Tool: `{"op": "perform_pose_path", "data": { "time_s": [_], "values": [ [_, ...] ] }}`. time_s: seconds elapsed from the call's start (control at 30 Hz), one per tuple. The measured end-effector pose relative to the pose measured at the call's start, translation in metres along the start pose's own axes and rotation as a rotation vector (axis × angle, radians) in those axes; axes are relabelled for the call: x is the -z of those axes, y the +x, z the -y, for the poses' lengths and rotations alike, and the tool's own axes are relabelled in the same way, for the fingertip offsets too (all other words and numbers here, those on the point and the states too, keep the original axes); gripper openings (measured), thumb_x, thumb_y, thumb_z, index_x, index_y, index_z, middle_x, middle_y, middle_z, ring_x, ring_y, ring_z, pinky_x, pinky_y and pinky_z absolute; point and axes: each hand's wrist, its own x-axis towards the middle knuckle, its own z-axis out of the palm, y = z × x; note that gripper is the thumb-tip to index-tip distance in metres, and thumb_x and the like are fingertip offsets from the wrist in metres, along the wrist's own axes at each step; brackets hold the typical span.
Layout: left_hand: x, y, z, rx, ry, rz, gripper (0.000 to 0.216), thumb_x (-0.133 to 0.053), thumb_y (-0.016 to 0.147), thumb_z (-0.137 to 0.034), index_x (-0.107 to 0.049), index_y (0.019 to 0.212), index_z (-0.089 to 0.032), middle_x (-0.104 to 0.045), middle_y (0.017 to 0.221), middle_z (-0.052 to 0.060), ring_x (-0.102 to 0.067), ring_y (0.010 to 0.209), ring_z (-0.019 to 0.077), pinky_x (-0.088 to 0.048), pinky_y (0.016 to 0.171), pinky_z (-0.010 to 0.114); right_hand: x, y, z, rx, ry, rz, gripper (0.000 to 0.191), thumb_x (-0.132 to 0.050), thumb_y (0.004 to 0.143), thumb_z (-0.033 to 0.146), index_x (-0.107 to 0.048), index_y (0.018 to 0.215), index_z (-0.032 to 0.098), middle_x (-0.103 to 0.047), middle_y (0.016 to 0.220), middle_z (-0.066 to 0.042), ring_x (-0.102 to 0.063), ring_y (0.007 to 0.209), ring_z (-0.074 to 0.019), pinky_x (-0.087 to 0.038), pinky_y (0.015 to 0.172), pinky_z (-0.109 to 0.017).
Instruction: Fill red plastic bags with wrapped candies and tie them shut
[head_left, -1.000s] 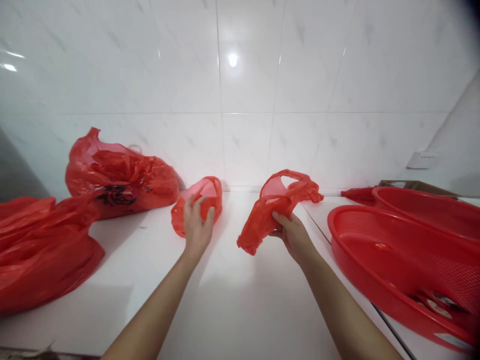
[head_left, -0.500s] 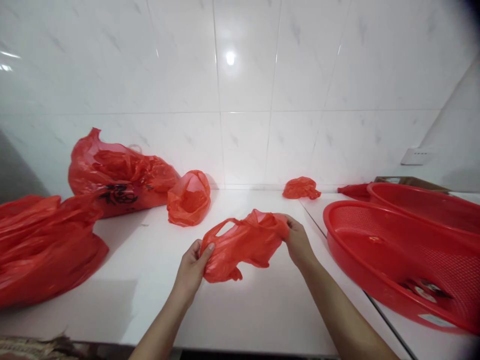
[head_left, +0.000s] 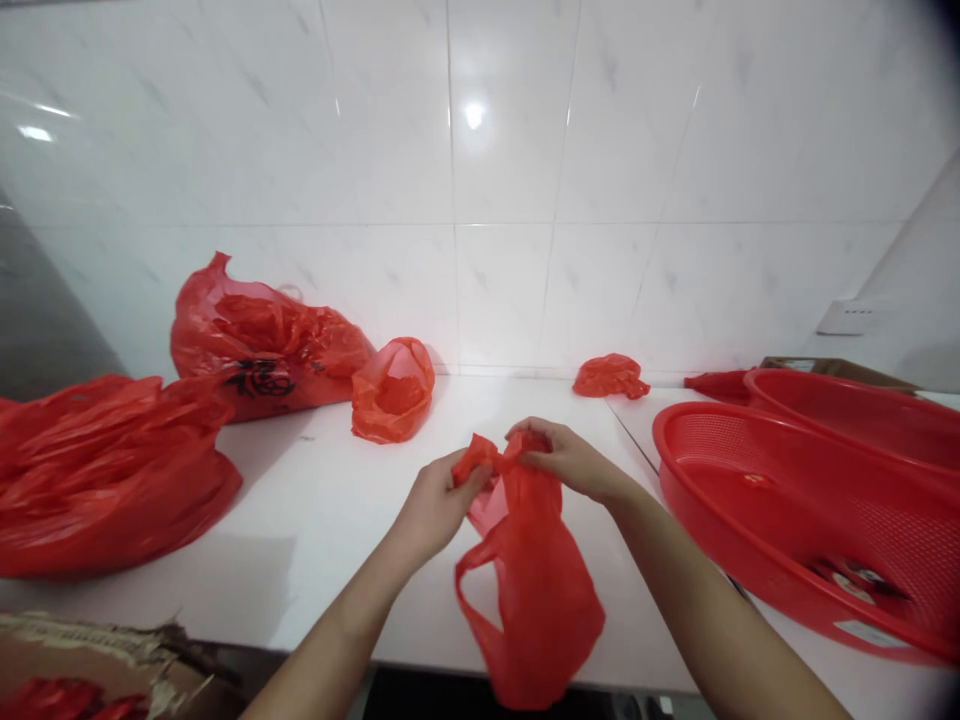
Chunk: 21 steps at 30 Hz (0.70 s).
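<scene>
A thin red plastic bag [head_left: 536, 580] hangs down in front of me over the near edge of the white counter [head_left: 337, 500]. My left hand [head_left: 439, 500] and my right hand [head_left: 562, 462] pinch its top edge close together, fingers closed on the plastic. One handle loop dangles at the bag's lower left. The bag looks empty and crumpled.
A small red bag [head_left: 394, 390] and a crumpled one [head_left: 609, 376] lie by the tiled wall. Two fuller red bags [head_left: 259, 345] [head_left: 105, 470] sit at the left. Red plastic baskets [head_left: 810, 510] fill the right. A torn cardboard box [head_left: 97, 660] is at the lower left.
My hands came together at the bag's top, and the bag now hangs vertically instead of being stretched sideways. One second ago my left hand was on the small bag near the wall.
</scene>
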Motion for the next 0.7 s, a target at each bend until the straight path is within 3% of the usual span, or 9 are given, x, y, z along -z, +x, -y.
{"op": "perform_pose_path", "data": {
  "time_s": [0.07, 0.13, 0.27, 0.3, 0.37, 0.47, 0.53, 0.6, 0.7],
  "values": [
    [0.002, 0.003, 0.003, 0.170, -0.355, 0.042, 0.026, -0.058, 0.084, -0.041, -0.065, 0.088, -0.017, -0.066, 0.077, 0.005, -0.065, 0.074, 0.0200, -0.052, 0.072, 0.034, 0.007, 0.000, 0.004, 0.040, -0.143, -0.173, 0.028, -0.059, 0.078, 0.025, -0.060, 0.106, 0.020, -0.063, 0.098, -0.004, -0.060, 0.087, -0.0180, -0.050, 0.075, -0.033],
    [0.004, 0.002, 0.008, 0.308, -0.634, -0.023, 0.025, -0.065, 0.079, -0.038, -0.063, 0.092, -0.016, -0.067, 0.081, 0.005, -0.067, 0.074, 0.0190, -0.053, 0.072, 0.032, 0.007, -0.007, 0.015, 0.109, -0.254, -0.341, 0.030, -0.059, 0.079, 0.024, -0.060, 0.109, 0.022, -0.060, 0.110, -0.005, -0.059, 0.095, -0.0183, -0.050, 0.082, -0.037],
    [-0.002, -0.004, 0.011, 0.401, -0.844, -0.198, 0.019, -0.068, 0.075, -0.031, -0.061, 0.085, -0.017, -0.066, 0.073, 0.001, -0.065, 0.064, 0.0151, -0.055, 0.069, 0.031, -0.026, -0.041, 0.051, 0.477, -0.330, -0.517, 0.021, -0.054, 0.086, 0.022, -0.059, 0.107, 0.025, -0.061, 0.110, -0.003, -0.058, 0.101, -0.0173, -0.048, 0.088, -0.037],
    [-0.005, -0.005, 0.010, 0.392, -0.853, -0.222, 0.017, -0.069, 0.074, -0.030, -0.060, 0.082, -0.017, -0.064, 0.069, -0.001, -0.063, 0.060, 0.0138, -0.054, 0.067, 0.029, -0.040, -0.049, 0.058, 0.579, -0.365, -0.497, 0.020, -0.052, 0.087, 0.020, -0.059, 0.106, 0.024, -0.063, 0.105, -0.003, -0.059, 0.098, -0.0167, -0.049, 0.086, -0.035],
    [-0.008, -0.007, 0.005, 0.361, -0.827, -0.267, 0.017, -0.070, 0.072, -0.030, -0.059, 0.076, -0.017, -0.059, 0.059, -0.004, -0.057, 0.052, 0.0107, -0.052, 0.061, 0.026, -0.067, -0.061, 0.060, 0.675, -0.522, -0.313, 0.018, -0.048, 0.088, 0.016, -0.060, 0.101, 0.020, -0.066, 0.095, -0.005, -0.062, 0.087, -0.0175, -0.051, 0.078, -0.032],
    [0.001, -0.010, 0.000, 0.337, -0.756, -0.318, 0.018, -0.070, 0.069, -0.030, -0.059, 0.075, -0.018, -0.054, 0.053, -0.007, -0.050, 0.044, 0.0076, -0.047, 0.050, 0.020, -0.081, -0.064, 0.034, 0.416, -0.945, 0.032, 0.017, -0.049, 0.086, 0.017, -0.065, 0.090, 0.014, -0.068, 0.081, -0.011, -0.064, 0.072, -0.0237, -0.050, 0.064, -0.036],
    [0.020, -0.012, 0.003, 0.344, -0.726, -0.303, 0.022, -0.071, 0.067, -0.028, -0.060, 0.083, -0.019, -0.057, 0.057, -0.006, -0.052, 0.045, 0.0081, -0.044, 0.047, 0.019, -0.066, -0.062, 0.010, 0.110, -1.157, 0.218, 0.019, -0.051, 0.083, 0.016, -0.069, 0.087, 0.013, -0.068, 0.074, -0.014, -0.065, 0.070, -0.0283, -0.049, 0.063, -0.039],
    [0.044, -0.017, 0.012, 0.367, -0.686, -0.257, 0.036, -0.073, 0.063, -0.023, -0.059, 0.097, -0.022, -0.062, 0.064, -0.005, -0.055, 0.048, 0.0094, -0.042, 0.046, 0.018, -0.037, -0.060, -0.007, -0.063, -1.176, 0.344, 0.025, -0.051, 0.081, 0.012, -0.071, 0.095, 0.015, -0.070, 0.078, -0.014, -0.067, 0.076, -0.0300, -0.049, 0.066, -0.039],
    [0.074, -0.028, 0.030, 0.399, -0.562, -0.151, 0.054, -0.076, 0.063, -0.021, -0.055, 0.112, -0.026, -0.066, 0.072, -0.003, -0.058, 0.053, 0.0105, -0.043, 0.050, 0.019, 0.005, -0.063, -0.014, 0.022, -0.963, 0.273, 0.037, -0.049, 0.082, 0.012, -0.068, 0.111, 0.024, -0.072, 0.093, -0.008, -0.066, 0.089, -0.0257, -0.049, 0.077, -0.038]
  ]
}}
